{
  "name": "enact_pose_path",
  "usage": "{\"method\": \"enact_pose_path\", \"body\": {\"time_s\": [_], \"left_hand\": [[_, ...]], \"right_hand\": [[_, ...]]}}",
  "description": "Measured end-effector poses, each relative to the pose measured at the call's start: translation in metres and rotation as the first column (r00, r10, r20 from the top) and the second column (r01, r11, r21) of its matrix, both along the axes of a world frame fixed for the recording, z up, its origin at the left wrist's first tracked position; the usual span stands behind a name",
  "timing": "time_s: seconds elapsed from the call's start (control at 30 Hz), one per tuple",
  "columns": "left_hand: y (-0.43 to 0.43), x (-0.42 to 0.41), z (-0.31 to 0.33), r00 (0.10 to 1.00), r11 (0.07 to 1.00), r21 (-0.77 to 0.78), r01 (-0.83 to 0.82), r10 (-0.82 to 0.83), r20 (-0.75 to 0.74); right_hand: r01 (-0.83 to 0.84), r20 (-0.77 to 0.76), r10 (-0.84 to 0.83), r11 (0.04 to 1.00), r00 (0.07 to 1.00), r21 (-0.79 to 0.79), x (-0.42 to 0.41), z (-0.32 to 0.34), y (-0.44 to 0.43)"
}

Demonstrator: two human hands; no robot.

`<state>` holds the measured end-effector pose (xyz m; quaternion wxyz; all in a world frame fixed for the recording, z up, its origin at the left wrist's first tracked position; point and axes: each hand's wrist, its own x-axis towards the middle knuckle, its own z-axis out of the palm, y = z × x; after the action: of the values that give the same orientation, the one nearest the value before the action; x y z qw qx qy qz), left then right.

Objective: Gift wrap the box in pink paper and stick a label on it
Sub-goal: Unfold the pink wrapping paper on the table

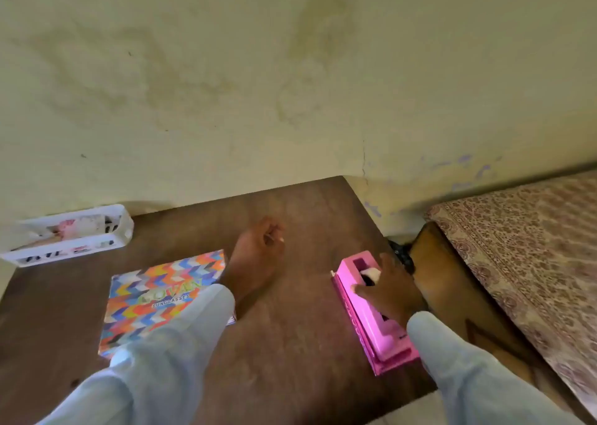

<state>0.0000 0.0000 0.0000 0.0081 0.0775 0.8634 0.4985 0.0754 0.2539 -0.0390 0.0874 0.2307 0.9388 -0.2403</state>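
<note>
The box (161,295), printed with multicoloured chevrons and the word "sunglasses", lies flat on the brown wooden table (307,327), left of centre. My left forearm crosses its right edge. My left hand (258,250) rests on the table beyond the box with its fingers curled in; I see nothing clearly held in it. A pink tape dispenser (365,305) sits on a flat pink glittery strip, which looks like folded paper (358,334), at the table's right edge. My right hand (387,289) lies over the dispenser, thumb on its left side and fingers across its top.
A white slotted basket (68,234) with small items stands at the back left against the wall. A bed with a patterned cover (523,256) runs along the table's right side, with a narrow gap between them. The yellow wall closes off the back.
</note>
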Motion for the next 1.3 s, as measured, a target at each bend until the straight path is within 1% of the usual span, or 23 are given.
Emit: {"method": "enact_pose_path", "body": {"time_s": [0.1, 0.13, 0.27, 0.43, 0.6, 0.67, 0.8, 0.9, 1.1, 1.2, 1.3], "left_hand": [[-0.002, 0.005, 0.0, 1.0, 1.0, -0.016, -0.003, 0.003, -0.016], [-0.003, 0.009, -0.001, 1.0, 1.0, -0.022, 0.004, -0.004, 0.002], [-0.008, 0.018, 0.0, 0.999, 0.996, -0.087, 0.006, -0.002, 0.04], [-0.008, 0.016, -0.001, 0.997, 0.996, -0.082, -0.024, 0.03, 0.074], [0.001, 0.011, 0.001, 0.99, 0.986, -0.154, -0.062, 0.081, 0.118], [0.007, 0.007, 0.003, 0.988, 0.983, -0.165, -0.078, 0.099, 0.12], [0.014, 0.001, 0.007, 0.985, 0.986, -0.129, -0.107, 0.123, 0.121], [0.012, -0.001, 0.006, 0.977, 0.983, -0.109, -0.145, 0.16, 0.138], [-0.008, -0.015, -0.005, 0.97, 0.979, -0.089, -0.183, 0.194, 0.146], [-0.017, -0.022, -0.011, 0.968, 0.979, -0.111, -0.172, 0.189, 0.167], [-0.027, -0.036, -0.017, 0.969, 0.979, -0.111, -0.17, 0.186, 0.162]], "right_hand": [[0.022, 0.007, -0.022, 1.0, 1.0, -0.011, 0.007, 0.003, -0.009], [0.035, 0.038, -0.034, 0.999, 0.999, -0.012, 0.009, 0.003, -0.011], [0.046, 0.052, -0.047, 0.999, 0.998, 0.013, 0.007, -0.001, -0.015], [0.02, 0.022, -0.021, 0.996, 1.0, 0.082, 0.003, -0.006, -0.016], [-0.055, 0.033, 0.051, 0.993, 0.998, 0.103, -0.005, 0.003, -0.015], [-0.09, 0.028, 0.088, 0.992, 0.996, 0.091, -0.016, 0.017, -0.015], [-0.158, -0.102, 0.157, 0.987, 0.982, -0.004, -0.052, 0.05, -0.02], [-0.191, -0.161, 0.185, 0.981, 0.97, -0.024, -0.083, 0.061, -0.028], [-0.15, -0.128, 0.155, 0.987, 0.979, 0.053, -0.135, 0.045, -0.054], [-0.107, -0.101, 0.105, 0.994, 0.989, -0.019, -0.155, 0.028, -0.073], [-0.078, -0.116, 0.066, 0.992, 0.991, -0.101, -0.171, 0.015, -0.096]]}}
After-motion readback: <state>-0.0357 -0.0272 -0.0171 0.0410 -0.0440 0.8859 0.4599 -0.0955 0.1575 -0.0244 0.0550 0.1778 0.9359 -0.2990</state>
